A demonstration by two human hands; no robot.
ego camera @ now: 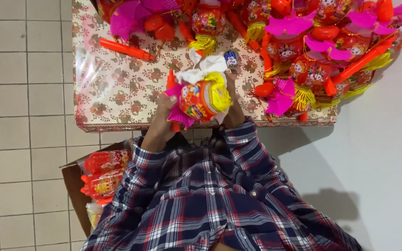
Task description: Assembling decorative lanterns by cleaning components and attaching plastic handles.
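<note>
Both my hands hold one toy lantern [200, 98] above the near edge of the table. It is round, red and orange, with a yellow tassel, pink wings and a white crumpled wrap on top. My left hand [163, 110] grips its left side by a pink wing, together with an orange stick [170, 80] that runs behind it. My right hand [233, 111] closes on the right side and is partly hidden by the lantern. Plaid sleeves cover both arms.
The table [112, 93] has a floral plastic cover. Several more red and pink lanterns [312, 51] are heaped along its back and right. A loose orange stick [126, 50] and a small blue-white item [231, 58] lie nearby. A cardboard box [73, 186] of wrapped red lanterns [105, 174] sits on the tiled floor.
</note>
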